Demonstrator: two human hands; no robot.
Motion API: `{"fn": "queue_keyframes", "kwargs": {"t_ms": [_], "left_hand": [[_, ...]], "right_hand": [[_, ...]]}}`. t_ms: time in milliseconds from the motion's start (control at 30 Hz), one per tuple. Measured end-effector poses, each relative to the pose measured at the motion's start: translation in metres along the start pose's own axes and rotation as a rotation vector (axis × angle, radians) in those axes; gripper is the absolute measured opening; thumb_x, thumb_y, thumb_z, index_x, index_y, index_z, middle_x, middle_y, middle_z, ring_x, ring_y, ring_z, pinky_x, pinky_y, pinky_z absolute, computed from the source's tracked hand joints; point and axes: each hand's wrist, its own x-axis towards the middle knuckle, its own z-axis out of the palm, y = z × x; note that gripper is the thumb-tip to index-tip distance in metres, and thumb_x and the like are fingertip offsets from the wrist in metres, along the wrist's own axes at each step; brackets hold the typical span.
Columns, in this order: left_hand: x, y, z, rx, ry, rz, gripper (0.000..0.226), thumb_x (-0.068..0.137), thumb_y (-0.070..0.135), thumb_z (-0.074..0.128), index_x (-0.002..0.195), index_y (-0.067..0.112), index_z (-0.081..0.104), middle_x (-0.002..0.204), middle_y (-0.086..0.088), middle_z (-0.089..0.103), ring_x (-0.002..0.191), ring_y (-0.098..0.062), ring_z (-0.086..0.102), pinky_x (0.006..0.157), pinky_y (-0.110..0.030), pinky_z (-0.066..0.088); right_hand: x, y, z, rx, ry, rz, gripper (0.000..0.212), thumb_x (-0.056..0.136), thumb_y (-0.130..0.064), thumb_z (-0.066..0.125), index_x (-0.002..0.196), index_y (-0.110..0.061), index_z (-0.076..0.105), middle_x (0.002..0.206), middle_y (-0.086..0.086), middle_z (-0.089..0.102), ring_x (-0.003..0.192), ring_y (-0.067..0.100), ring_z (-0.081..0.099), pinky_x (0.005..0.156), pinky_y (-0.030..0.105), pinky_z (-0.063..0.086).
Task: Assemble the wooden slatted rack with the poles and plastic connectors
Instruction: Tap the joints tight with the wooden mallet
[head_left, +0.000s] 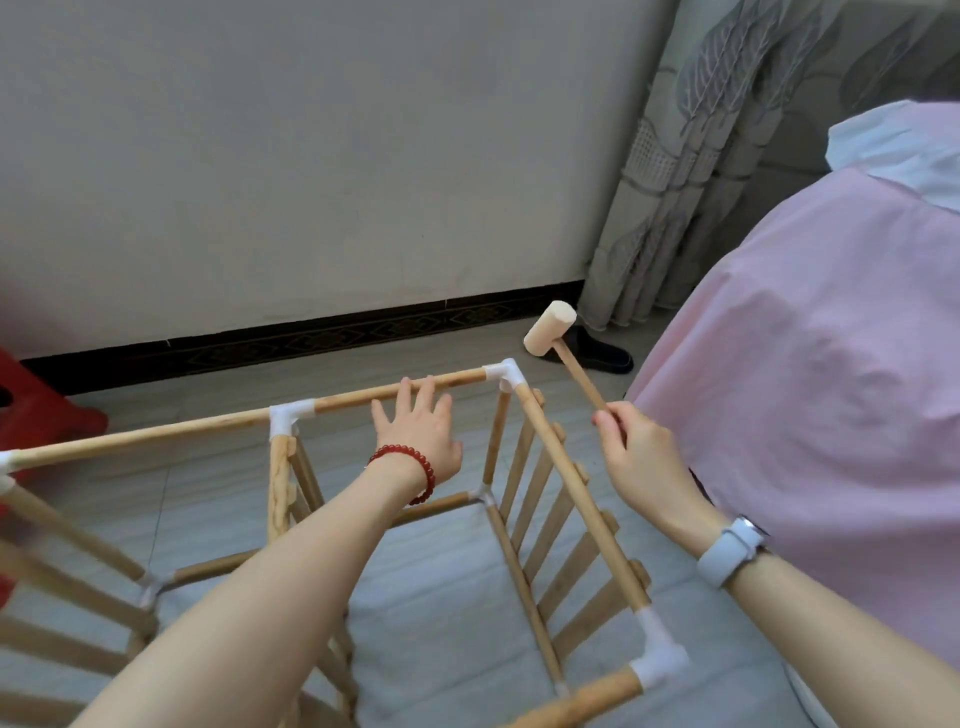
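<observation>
The rack (519, 493) stands on the floor (415, 358) right under my two grips, its top frame of poles joined by white plastic connectors; I count five connectors on the upper rails in view, with three more showing lower down, and the slatted side panel (550, 525) hangs just below and between my wrists. My left hand (418, 434) rests spread and flat on the far top pole (395, 396), fingers straight over it, I judge to steady the frame against a blow; the corner connector (505, 376) sits just beyond my fingertips, toward my other grip. My right hand (631, 452) is pinching the handle of the one wooden mallet (551, 328), thumb and fingers curled round it low down, head raised up and away from me, above and just outside that corner; held so, I reckon the next stroke is meant to seat the corner joint. Outward of my right grip lies a bed under a pink cover (805, 364); beyond the mallet head a dark shoe (605, 353) and a curtain (691, 166).
</observation>
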Motion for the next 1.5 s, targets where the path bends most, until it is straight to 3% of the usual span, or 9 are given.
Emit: {"fn": "queue_keyframes", "kwargs": {"t_ms": [133,267,367,467,800,1033,1167,1367,1500], "left_hand": [[-0.052,0.038,0.006,-0.231,-0.071,0.224,0.046,0.096,0.038,0.041,0.137,0.017,0.041,0.144,-0.007,0.037,0.133,-0.023,0.032,0.110,-0.043,0.029],[-0.108,0.078,0.015,-0.387,-0.256,0.482,0.045,0.095,0.041,0.043,0.132,0.015,0.047,0.126,-0.004,0.056,0.112,-0.017,0.053,0.094,-0.030,0.043],[-0.137,0.098,0.024,-0.236,-0.371,0.604,0.057,0.090,0.049,0.049,0.137,0.018,0.038,0.128,-0.002,0.051,0.110,-0.020,0.053,0.090,-0.034,0.046],[-0.149,0.109,0.033,0.018,-0.282,0.713,0.047,0.092,0.037,0.051,0.132,0.016,0.036,0.124,-0.003,0.049,0.106,-0.024,0.054,0.081,-0.038,0.048],[-0.116,0.108,0.037,0.203,0.056,0.579,0.042,0.098,0.039,0.038,0.133,0.017,0.032,0.120,-0.004,0.049,0.103,-0.023,0.052,0.076,-0.032,0.042],[-0.117,0.090,0.050,0.115,0.264,0.482,0.036,0.101,0.038,0.019,0.118,0.022,0.046,0.102,0.000,0.054,0.087,-0.019,0.052,0.078,-0.033,0.040],[-0.115,0.091,0.048,0.143,0.296,0.474,0.036,0.101,0.038,0.019,0.112,0.022,0.049,0.098,0.002,0.056,0.086,-0.019,0.052,0.079,-0.032,0.037],[-0.101,0.088,0.044,0.126,0.302,0.449,0.038,0.101,0.038,0.020,0.111,0.023,0.053,0.099,0.004,0.058,0.089,-0.016,0.053,0.082,-0.030,0.035],[-0.098,0.088,0.043,0.085,0.287,0.441,0.035,0.100,0.039,0.023,0.110,0.025,0.054,0.096,0.005,0.058,0.086,-0.015,0.052,0.082,-0.031,0.037]], "right_hand": [[-0.075,0.014,-0.007,-0.021,-0.018,0.076,0.017,0.097,-0.019,0.045,0.095,-0.012,0.060,0.067,-0.002,0.060,0.066,0.023,0.059,0.062,0.041,0.047],[-0.123,0.032,-0.019,0.028,0.090,0.178,0.017,0.096,-0.014,0.046,0.099,-0.008,0.062,0.076,0.002,0.061,0.077,0.031,0.059,0.068,0.040,0.044],[-0.147,0.043,-0.033,-0.021,0.016,0.190,0.015,0.095,-0.014,0.047,0.095,-0.009,0.061,0.075,0.004,0.062,0.075,0.031,0.057,0.066,0.039,0.042],[-0.158,0.045,-0.044,-0.010,0.018,0.158,0.012,0.096,-0.016,0.046,0.094,-0.016,0.057,0.062,-0.010,0.051,0.059,0.015,0.049,0.058,0.033,0.035],[-0.169,0.037,-0.059,-0.111,-0.078,0.131,0.006,0.094,-0.023,0.046,0.099,-0.022,0.048,0.053,-0.007,0.047,0.053,0.015,0.047,0.056,0.037,0.036],[-0.151,0.007,-0.072,0.047,0.410,-0.127,0.020,0.097,-0.028,0.040,0.104,-0.017,0.054,0.062,-0.015,0.050,0.059,0.002,0.051,0.051,0.014,0.033],[-0.164,0.020,-0.054,-0.288,-0.053,0.163,0.022,0.099,-0.023,0.040,0.104,-0.009,0.057,0.090,0.019,0.067,0.088,0.040,0.060,0.070,0.041,0.042],[-0.142,-0.002,-0.082,0.031,0.541,-0.104,0.028,0.096,-0.030,0.039,0.095,-0.007,0.055,0.068,0.003,0.054,0.060,0.019,0.047,0.053,0.031,0.031],[-0.148,0.018,-0.049,-0.329,-0.087,0.261,0.024,0.100,-0.023,0.037,0.101,-0.006,0.054,0.094,0.021,0.063,0.092,0.040,0.057,0.069,0.038,0.037]]}}
